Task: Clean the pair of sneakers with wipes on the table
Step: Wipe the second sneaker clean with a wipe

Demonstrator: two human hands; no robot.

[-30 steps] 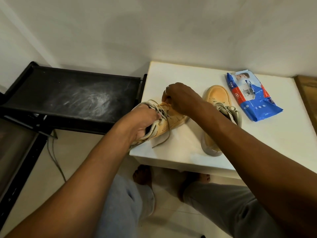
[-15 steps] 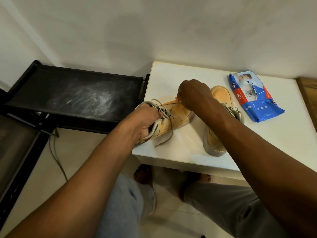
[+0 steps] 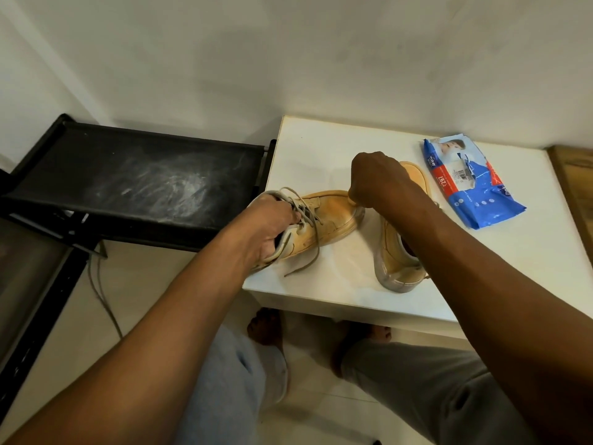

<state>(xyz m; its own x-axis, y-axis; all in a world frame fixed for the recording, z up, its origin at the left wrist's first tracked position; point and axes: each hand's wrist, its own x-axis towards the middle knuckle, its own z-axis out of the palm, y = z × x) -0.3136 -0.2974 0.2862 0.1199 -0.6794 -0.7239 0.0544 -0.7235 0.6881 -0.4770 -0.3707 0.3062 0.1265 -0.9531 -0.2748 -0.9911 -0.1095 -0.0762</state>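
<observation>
Two tan sneakers sit on the white table. My left hand grips the heel opening of the left sneaker, which lies tilted at the table's left edge with its laces loose. My right hand is curled into a fist over that sneaker's toe. It presses a small pale wad that looks like a wipe, mostly hidden under the fingers. The second sneaker stands behind my right forearm, partly covered by it. A blue and red wipes pack lies at the back right of the table.
A dusty black rack shelf stands left of the table, almost touching it. A cable hangs by its leg. A wooden surface borders the table on the right. My knees and bare feet are below the front edge.
My right hand has slid along the left sneaker from the lace area to the toe. My left hand has kept its grip on the heel.
</observation>
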